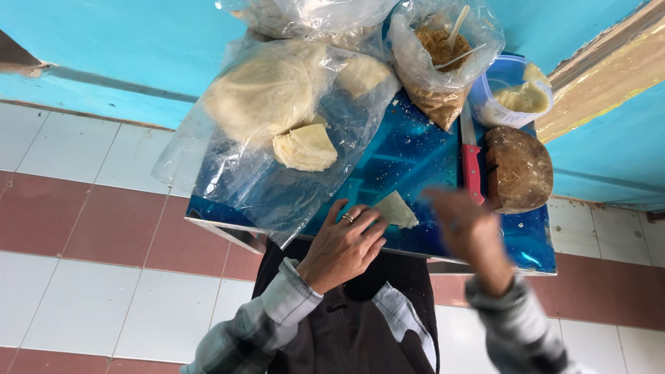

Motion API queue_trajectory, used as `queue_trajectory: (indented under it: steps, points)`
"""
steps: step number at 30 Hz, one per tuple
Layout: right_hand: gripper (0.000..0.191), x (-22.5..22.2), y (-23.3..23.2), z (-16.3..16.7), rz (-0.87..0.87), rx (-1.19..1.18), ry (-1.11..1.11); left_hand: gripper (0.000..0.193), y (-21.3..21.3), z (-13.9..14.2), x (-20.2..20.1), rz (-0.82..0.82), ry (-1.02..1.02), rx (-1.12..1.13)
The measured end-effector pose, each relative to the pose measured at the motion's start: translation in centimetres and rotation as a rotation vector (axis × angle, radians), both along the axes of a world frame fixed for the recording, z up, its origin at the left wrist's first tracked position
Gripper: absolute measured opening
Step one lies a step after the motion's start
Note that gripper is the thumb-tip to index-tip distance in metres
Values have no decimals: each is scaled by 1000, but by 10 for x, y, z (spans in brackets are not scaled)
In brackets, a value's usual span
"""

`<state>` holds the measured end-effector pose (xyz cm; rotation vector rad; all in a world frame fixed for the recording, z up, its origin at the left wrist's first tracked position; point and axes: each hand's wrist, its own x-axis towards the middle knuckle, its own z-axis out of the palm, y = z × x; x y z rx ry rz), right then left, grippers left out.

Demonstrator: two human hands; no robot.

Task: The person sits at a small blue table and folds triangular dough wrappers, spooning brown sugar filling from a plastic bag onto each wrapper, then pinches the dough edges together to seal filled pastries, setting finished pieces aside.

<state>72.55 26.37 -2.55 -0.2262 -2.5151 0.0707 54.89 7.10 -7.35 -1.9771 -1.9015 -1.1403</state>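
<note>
Two clear bags lie at the far end of the blue table [409,156], the bigger bag [277,131] keeping flat pale rounds covered, the smaller bag [440,62] brown crumbs. At the table's near edge, left hand [343,246] fingertips pin a wedge [396,210] flat; right hand [467,232] is blurred, grip unclear.

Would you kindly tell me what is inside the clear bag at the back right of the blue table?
The clear bag holds brown crumbly filling and a pale spoon. The spoon's bowl is buried, unseen.
</note>
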Motion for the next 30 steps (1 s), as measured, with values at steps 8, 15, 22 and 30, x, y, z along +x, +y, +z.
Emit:
queue_trajectory:
  steps: [8,15,22,30]
  points:
    - [58,-53,244,42,-618,-131,-385,29,-4,1,-14,0,-51,63]
    - [51,-45,256,39,-654,-323,-431,27,-10,3,-20,-21,-72,39]
    - [41,-29,243,38,-563,-268,-284,26,-9,1,-14,-14,-78,54]
    - [36,-26,256,31,-558,-203,-216,27,-9,4,-9,0,-43,67]
